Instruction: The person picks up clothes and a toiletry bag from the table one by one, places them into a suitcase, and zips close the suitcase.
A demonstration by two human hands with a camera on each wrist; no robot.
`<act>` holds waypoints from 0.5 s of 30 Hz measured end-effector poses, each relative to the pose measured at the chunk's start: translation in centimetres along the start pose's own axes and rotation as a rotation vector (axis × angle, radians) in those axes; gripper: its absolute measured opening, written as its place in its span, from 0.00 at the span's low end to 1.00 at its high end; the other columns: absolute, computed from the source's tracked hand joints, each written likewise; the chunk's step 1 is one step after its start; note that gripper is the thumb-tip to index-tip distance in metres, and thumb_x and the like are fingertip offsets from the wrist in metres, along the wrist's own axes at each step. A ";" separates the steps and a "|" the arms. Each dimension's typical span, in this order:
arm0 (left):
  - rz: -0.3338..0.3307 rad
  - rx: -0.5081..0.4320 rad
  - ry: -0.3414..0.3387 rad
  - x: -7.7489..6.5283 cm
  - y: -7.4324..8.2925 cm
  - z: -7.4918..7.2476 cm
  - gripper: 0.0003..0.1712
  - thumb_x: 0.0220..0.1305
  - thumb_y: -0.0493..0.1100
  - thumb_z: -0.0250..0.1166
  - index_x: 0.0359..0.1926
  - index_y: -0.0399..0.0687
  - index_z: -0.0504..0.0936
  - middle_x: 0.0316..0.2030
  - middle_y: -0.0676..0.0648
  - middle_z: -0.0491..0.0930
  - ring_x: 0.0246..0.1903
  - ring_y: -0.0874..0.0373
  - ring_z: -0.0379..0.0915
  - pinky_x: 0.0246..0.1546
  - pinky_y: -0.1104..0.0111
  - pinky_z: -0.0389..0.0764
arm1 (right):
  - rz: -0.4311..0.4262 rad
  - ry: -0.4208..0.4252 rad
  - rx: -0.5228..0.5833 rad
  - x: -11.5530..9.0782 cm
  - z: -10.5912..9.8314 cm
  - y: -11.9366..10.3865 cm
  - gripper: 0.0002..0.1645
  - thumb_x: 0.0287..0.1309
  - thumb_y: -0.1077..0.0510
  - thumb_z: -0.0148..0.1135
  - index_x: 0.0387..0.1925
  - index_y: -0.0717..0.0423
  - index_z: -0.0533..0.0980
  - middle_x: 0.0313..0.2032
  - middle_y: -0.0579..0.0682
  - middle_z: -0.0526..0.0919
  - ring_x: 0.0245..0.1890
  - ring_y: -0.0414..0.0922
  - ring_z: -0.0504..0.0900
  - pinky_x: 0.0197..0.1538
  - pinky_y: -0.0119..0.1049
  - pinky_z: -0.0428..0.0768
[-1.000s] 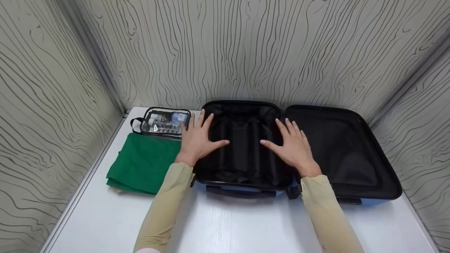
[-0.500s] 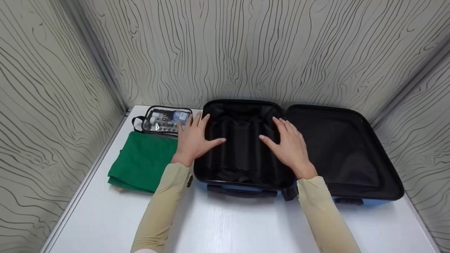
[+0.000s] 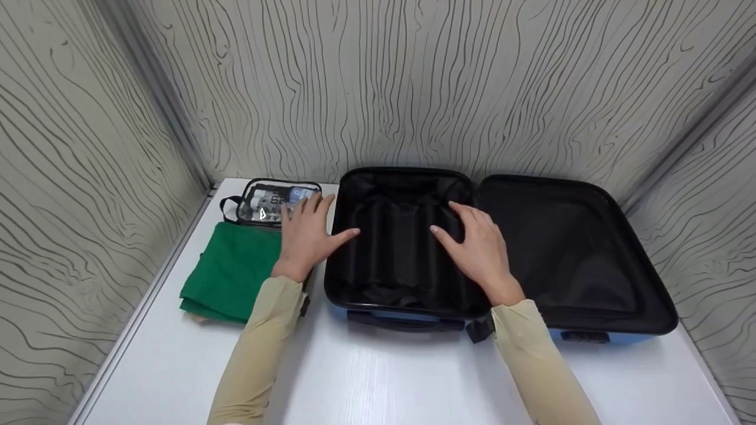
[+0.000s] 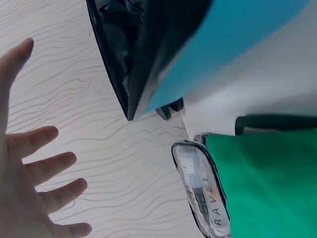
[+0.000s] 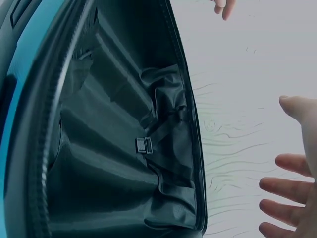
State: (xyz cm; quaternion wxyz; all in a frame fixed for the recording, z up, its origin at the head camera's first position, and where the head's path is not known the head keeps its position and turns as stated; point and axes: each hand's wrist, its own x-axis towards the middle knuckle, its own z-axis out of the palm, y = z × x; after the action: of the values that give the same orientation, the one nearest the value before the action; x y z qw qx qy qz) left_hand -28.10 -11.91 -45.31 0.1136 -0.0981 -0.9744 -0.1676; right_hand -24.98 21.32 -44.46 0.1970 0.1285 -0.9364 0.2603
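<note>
Two hands, left hand (image 3: 307, 236) and right hand (image 3: 481, 248), hang empty around one half of an unfolded suitcase (image 3: 407, 254).

Nearest is a white tabletop (image 3: 378, 378), then the suitcase's carry handle (image 3: 407, 323). To the left lies folded green cloth (image 3: 236, 271). The left hand, fingers spread, grips nothing just left of the suitcase; the right hand, also holding nothing, hovers over the lined half's right side. The other half (image 3: 567, 248) lies flat, right. My judgement: spread hands suit gauging this space; move them evenly, clear of the rim, and leave the buckle (image 5: 144, 145) flat. Farther left sits a clear pouch (image 3: 260, 203); farthest, a line-patterned wall (image 3: 401, 82).
</note>
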 end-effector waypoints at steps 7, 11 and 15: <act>-0.018 -0.007 0.028 -0.4 -1.4 -0.8 0.55 0.60 0.80 0.58 0.76 0.51 0.66 0.72 0.39 0.64 0.70 0.38 0.57 0.69 0.34 0.45 | 0.013 -0.022 0.048 -0.2 0.6 -1.0 0.40 0.67 0.33 0.61 0.70 0.54 0.72 0.65 0.55 0.75 0.65 0.56 0.70 0.66 0.55 0.67; -0.029 -0.010 0.049 -0.7 -2.3 -1.3 0.55 0.59 0.79 0.60 0.75 0.49 0.67 0.71 0.38 0.65 0.70 0.36 0.57 0.69 0.34 0.45 | 0.014 -0.035 0.057 -0.4 1.0 -1.5 0.40 0.67 0.33 0.61 0.70 0.53 0.72 0.65 0.54 0.75 0.66 0.56 0.70 0.67 0.55 0.66; -0.047 -0.004 0.065 -1.0 -3.3 -1.8 0.54 0.59 0.78 0.61 0.75 0.48 0.68 0.71 0.37 0.66 0.69 0.36 0.58 0.68 0.33 0.45 | 0.016 -0.059 0.069 -0.7 1.3 -2.1 0.40 0.68 0.33 0.60 0.70 0.52 0.71 0.66 0.54 0.74 0.67 0.55 0.69 0.66 0.54 0.67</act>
State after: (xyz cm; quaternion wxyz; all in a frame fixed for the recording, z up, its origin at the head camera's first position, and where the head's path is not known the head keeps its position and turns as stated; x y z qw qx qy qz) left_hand -27.52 -15.69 -44.93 0.1411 -0.0699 -0.9719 -0.1752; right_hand -24.00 18.94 -44.86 0.1626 0.1354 -0.9334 0.2899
